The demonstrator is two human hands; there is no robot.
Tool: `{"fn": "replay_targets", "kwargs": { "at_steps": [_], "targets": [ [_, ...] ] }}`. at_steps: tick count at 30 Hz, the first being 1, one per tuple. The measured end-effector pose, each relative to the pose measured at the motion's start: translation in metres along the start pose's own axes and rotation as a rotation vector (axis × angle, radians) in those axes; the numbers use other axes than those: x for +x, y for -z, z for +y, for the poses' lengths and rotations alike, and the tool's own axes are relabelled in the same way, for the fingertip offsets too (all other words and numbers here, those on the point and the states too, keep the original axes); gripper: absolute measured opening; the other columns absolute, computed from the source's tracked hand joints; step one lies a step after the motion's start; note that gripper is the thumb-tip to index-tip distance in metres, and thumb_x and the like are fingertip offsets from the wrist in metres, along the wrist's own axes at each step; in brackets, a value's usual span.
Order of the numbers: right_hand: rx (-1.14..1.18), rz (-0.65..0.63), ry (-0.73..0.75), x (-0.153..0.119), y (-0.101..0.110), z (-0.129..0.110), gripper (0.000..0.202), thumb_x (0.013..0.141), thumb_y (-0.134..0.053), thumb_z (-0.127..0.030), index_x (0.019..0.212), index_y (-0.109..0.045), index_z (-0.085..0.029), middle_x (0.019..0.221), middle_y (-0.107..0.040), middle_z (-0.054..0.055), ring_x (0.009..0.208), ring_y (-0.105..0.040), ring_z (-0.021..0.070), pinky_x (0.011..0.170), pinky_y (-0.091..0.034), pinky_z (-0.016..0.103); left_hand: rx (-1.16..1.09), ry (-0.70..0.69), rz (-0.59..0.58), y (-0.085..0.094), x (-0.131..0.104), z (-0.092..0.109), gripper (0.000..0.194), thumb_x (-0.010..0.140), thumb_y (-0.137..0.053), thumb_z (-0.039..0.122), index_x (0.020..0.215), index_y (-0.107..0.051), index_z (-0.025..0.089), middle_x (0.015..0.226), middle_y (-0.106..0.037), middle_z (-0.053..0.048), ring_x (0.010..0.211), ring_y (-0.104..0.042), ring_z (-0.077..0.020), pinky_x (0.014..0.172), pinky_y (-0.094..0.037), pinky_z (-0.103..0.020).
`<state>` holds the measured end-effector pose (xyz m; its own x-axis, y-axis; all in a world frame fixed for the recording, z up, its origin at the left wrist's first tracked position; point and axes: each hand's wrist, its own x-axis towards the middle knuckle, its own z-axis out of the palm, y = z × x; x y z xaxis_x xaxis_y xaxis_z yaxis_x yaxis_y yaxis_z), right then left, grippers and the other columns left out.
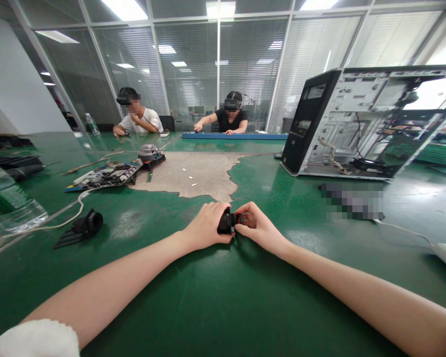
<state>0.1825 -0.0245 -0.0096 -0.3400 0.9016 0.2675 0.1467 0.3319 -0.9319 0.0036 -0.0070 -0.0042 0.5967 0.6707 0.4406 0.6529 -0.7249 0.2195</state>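
Note:
Just above the green table (223,302), my left hand (206,225) is closed around a small black part (226,223) with a wide body and a narrower round end. From the other side, my right hand (258,225) pinches that round end between thumb and fingers. What exactly the part is cannot be made out, and its left side is hidden by my left fingers. To the left lies a similar black piece (87,224) with a round opening and a flat slotted foot.
A circuit board (107,174) with a heatsink fan (150,154) lies at the left, near a plastic bottle (11,203). An open computer case (315,124) stands at the right. Two people (143,119) sit across the table beside a blue mat or tray (238,136).

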Motion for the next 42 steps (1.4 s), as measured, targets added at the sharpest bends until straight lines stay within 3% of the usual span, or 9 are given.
{"fn": "replay_targets", "kwargs": {
  "at_steps": [6, 11, 14, 25, 30, 35, 42],
  "targets": [
    [-0.169, 0.073, 0.007, 0.003, 0.004, 0.007, 0.022, 0.073, -0.059, -0.027, 0.092, -0.049, -0.020, 0.089, -0.058, 0.002, 0.082, -0.057, 0.0160, 0.080, -0.046, 0.036, -0.010, 0.041, 0.020, -0.001, 0.001, -0.004, 0.056, 0.063, -0.064, 0.036, 0.110, -0.039, 0.018, 0.100, -0.053, -0.006, 0.090, -0.050, -0.0247, 0.079, -0.039, -0.037],
    [0.007, 0.037, 0.019, 0.004, 0.002, 0.006, 0.027, 0.072, -0.062, -0.026, 0.092, -0.046, -0.020, 0.094, -0.058, 0.003, 0.089, -0.058, 0.0159, 0.083, -0.046, 0.035, 0.015, 0.010, 0.014, 0.001, 0.001, -0.001, 0.056, 0.064, -0.063, 0.037, 0.110, -0.038, 0.016, 0.098, -0.053, -0.007, 0.088, -0.050, -0.0244, 0.077, -0.039, -0.037],
    [0.097, -0.007, -0.006, 0.005, -0.002, 0.003, 0.030, 0.067, -0.067, -0.027, 0.087, -0.046, -0.020, 0.087, -0.060, 0.001, 0.083, -0.061, 0.0160, 0.080, -0.048, 0.035, 0.030, -0.031, 0.001, 0.002, 0.000, 0.002, 0.054, 0.064, -0.062, 0.035, 0.109, -0.039, 0.016, 0.099, -0.053, -0.007, 0.088, -0.049, -0.0243, 0.076, -0.038, -0.036],
    [0.107, -0.002, 0.013, 0.005, -0.006, -0.003, 0.034, 0.063, -0.071, -0.030, 0.083, -0.047, -0.019, 0.081, -0.058, 0.000, 0.078, -0.059, 0.0149, 0.075, -0.049, 0.032, 0.067, -0.073, -0.019, 0.002, -0.001, 0.006, 0.052, 0.066, -0.061, 0.035, 0.108, -0.038, 0.016, 0.101, -0.052, -0.008, 0.090, -0.047, -0.0244, 0.076, -0.035, -0.036],
    [0.102, -0.009, 0.013, 0.003, -0.007, -0.003, 0.029, 0.066, -0.068, -0.032, 0.080, -0.046, -0.019, 0.083, -0.056, -0.001, 0.077, -0.059, 0.0148, 0.067, -0.050, 0.029, 0.070, -0.066, -0.012, 0.001, -0.001, 0.006, 0.053, 0.065, -0.062, 0.034, 0.109, -0.037, 0.015, 0.102, -0.053, -0.008, 0.089, -0.047, -0.0244, 0.076, -0.035, -0.035],
    [0.079, -0.001, 0.018, 0.001, -0.006, -0.004, 0.022, 0.074, -0.060, -0.036, 0.081, -0.048, -0.019, 0.084, -0.057, 0.000, 0.078, -0.058, 0.0151, 0.070, -0.049, 0.030, 0.086, -0.064, -0.002, 0.001, -0.001, 0.005, 0.055, 0.066, -0.062, 0.035, 0.111, -0.037, 0.015, 0.103, -0.052, -0.009, 0.090, -0.047, -0.0246, 0.076, -0.035, -0.036],
    [0.103, -0.047, -0.029, 0.004, -0.001, 0.001, 0.026, 0.073, -0.060, -0.036, 0.088, -0.048, -0.019, 0.087, -0.055, 0.000, 0.076, -0.056, 0.0132, 0.070, -0.047, 0.030, 0.079, -0.064, -0.010, 0.001, -0.001, 0.005, 0.055, 0.066, -0.062, 0.036, 0.111, -0.038, 0.015, 0.102, -0.053, -0.008, 0.089, -0.047, -0.0242, 0.076, -0.035, -0.035]
  ]
}}
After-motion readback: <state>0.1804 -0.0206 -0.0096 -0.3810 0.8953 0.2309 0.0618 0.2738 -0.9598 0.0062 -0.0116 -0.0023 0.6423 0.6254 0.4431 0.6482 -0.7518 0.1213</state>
